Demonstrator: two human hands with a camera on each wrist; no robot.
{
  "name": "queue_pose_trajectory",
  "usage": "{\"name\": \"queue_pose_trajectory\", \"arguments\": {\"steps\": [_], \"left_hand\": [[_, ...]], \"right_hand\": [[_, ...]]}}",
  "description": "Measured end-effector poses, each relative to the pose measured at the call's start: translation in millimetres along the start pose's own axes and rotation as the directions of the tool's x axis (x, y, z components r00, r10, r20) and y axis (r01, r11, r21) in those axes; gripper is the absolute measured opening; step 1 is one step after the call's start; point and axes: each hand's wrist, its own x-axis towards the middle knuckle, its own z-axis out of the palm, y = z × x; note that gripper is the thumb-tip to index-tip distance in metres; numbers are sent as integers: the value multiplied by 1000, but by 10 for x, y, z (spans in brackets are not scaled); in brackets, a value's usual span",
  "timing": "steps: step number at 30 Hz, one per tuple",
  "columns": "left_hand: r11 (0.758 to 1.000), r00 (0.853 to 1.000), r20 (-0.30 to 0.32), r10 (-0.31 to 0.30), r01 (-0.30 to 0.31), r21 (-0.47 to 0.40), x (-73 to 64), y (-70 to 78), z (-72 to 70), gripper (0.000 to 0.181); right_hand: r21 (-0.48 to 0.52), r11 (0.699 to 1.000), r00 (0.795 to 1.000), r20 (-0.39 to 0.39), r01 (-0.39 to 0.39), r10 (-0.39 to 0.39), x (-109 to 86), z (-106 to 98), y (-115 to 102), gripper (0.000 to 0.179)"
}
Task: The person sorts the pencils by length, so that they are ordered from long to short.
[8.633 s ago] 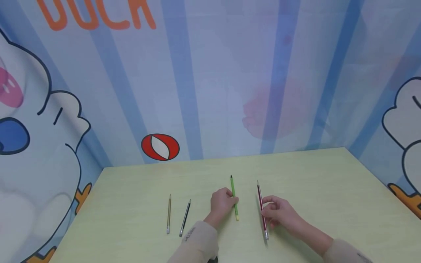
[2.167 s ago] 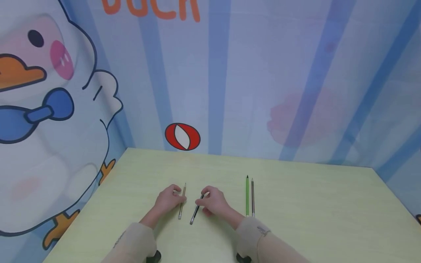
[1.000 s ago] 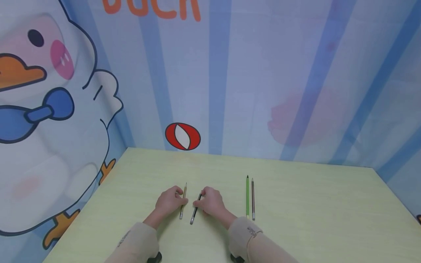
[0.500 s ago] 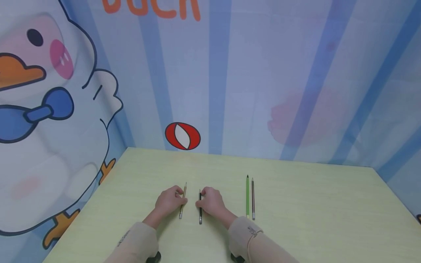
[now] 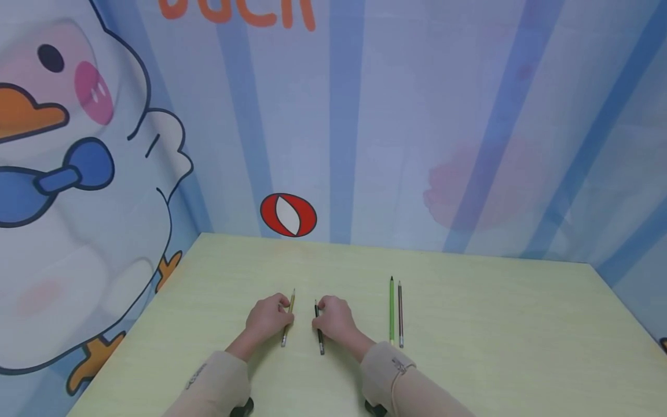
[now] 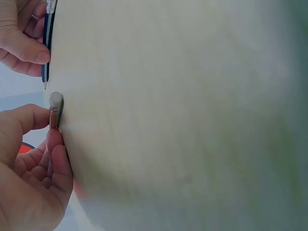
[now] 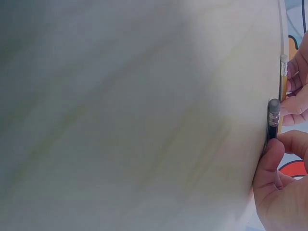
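My left hand [image 5: 268, 317] pinches a yellow pencil [image 5: 292, 302] between thumb and fingers, its tip pointing away and its eraser end toward me. To the right of it, my right hand [image 5: 336, 319] pinches a black pencil [image 5: 320, 341], which leans slightly left at its tip. A narrow gap of table separates the two pencils. In the left wrist view, the yellow pencil's eraser end [image 6: 56, 100] shows up close, with the black pencil [image 6: 46, 38] above it. The right wrist view shows the black pencil's grey eraser [image 7: 274, 106] above my fingertips.
A green pencil [image 5: 392, 307] and a dark red pencil [image 5: 400, 310] lie side by side on the pale yellow table [image 5: 495, 324], right of my hands. Behind the table stands a blue striped backdrop [image 5: 396, 116] with a cartoon duck [image 5: 62, 243] at left.
Earlier, my hands held the green and dark red pencils; these now lie together at right. Lately the black pencil has turned from leaning right to upright, then slightly left.
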Motion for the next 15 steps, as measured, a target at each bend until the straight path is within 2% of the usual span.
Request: {"name": "queue_pose_trajectory", "arguments": {"steps": [7,15], "left_hand": [[1000,1000,-8,27,-27,14,16,-22,16,25],[998,998,-21,55,-55,17,24,-67,34,24]], "right_hand": [[46,999,1000,11,-28,28,-11,-5,-7,26],[49,998,999,-5,-34,34,-27,-13,-24,26]]}}
